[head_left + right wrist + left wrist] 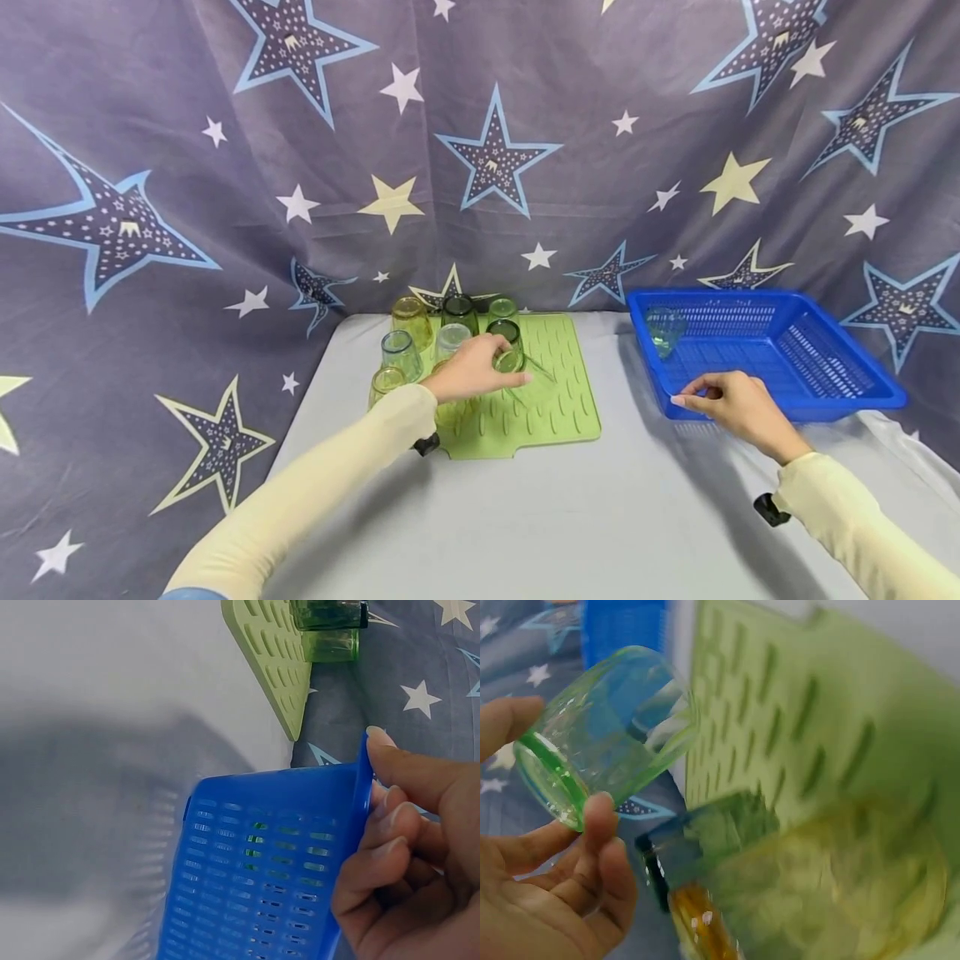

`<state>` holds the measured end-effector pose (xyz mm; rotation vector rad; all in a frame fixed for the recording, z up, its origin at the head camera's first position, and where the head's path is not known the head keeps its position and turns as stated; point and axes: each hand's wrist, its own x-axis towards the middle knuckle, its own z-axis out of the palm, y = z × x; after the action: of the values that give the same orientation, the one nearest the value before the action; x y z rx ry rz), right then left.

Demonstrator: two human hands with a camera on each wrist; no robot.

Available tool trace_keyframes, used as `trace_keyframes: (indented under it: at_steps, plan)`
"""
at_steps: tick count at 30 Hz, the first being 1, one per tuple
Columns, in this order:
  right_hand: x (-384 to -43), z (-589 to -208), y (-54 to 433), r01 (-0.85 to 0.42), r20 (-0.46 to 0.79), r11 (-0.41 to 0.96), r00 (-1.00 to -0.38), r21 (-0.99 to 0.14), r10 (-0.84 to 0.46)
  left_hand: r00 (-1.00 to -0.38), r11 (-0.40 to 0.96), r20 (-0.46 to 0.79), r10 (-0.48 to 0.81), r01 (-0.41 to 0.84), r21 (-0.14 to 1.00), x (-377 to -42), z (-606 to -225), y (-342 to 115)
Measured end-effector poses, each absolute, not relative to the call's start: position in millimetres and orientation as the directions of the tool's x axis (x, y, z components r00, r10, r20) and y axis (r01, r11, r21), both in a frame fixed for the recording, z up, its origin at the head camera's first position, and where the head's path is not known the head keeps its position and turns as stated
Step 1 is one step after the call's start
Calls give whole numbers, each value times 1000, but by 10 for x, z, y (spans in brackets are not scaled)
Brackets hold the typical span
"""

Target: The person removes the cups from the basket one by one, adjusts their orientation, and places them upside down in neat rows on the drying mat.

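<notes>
My left hand (476,368) is over the light green drying mat (558,400). Its thumb and fingers grip a pale green drinking glass (607,735) by the thick base, and the glass lies tilted with its mouth turned away from the palm. At the blue plastic basket (795,408), my right hand (738,408) pinches the near left rim; the right wrist view shows the thumb on the rim (363,780) and the other fingers curled beneath it. One green glass (664,332) is inside the basket, against its left wall.
Several upside-down glasses stand on the mat's left part, among them an amber one (412,321), a bluish one (401,354) and a dark green one (460,312). A white-covered table (585,517) lies under everything. A star-patterned curtain (585,58) hangs behind.
</notes>
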<state>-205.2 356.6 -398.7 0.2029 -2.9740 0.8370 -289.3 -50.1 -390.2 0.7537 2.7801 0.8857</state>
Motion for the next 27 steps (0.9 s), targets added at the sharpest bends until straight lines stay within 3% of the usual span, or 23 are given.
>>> trace_keyframes:
  at_steps: [6, 9, 20, 27]
  plan:
    - [-2053, -3957, 3580, -135, 83, 847, -991, -514, -107, -842, 804, 24, 539, 523, 285, -2893, -3907, -470]
    - [-2043, -3958, 3582, -131, 80, 845, -991, -519, -104, -834, 817, 6, 552, 542, 197, -2905, -3950, -464]
    - [-2030, -4008, 3575, -135, 89, 846, -991, -515, -104, -790, 790, -30, 613, 611, 47, -2964, -4081, -394]
    - [-2046, -4016, 3570, -156, 109, 848, -987, -507, -116, -790, 791, -51, 611, 610, 43, -2961, -4137, -346]
